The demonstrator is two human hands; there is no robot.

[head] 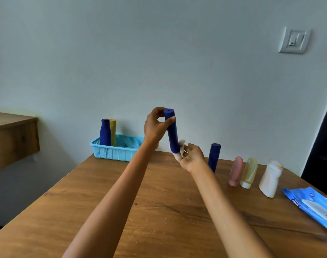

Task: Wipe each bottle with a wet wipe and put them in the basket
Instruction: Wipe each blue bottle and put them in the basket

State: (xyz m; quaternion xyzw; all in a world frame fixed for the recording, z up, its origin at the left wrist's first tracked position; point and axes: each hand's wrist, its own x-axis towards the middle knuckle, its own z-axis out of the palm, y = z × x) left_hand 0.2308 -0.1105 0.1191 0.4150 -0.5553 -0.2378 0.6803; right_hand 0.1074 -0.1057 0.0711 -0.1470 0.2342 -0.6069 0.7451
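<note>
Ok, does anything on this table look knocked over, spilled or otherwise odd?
Nothing stands out. The four bottles still waiting, dark blue, pink, yellow and white, all stand upright in a row, the two in the basket are upright too, and the wooden table shows no spill.

Seven bottles: one held [172, 133], two in the basket, a blue [105, 133] and a yellow [113, 131], and four on the table, blue [214, 157], pink [235, 171], yellow [249, 172], white [270, 178]. One basket [119, 151], one wipe [179, 152], one wipe pack [311, 205], one table [159, 211].
</note>
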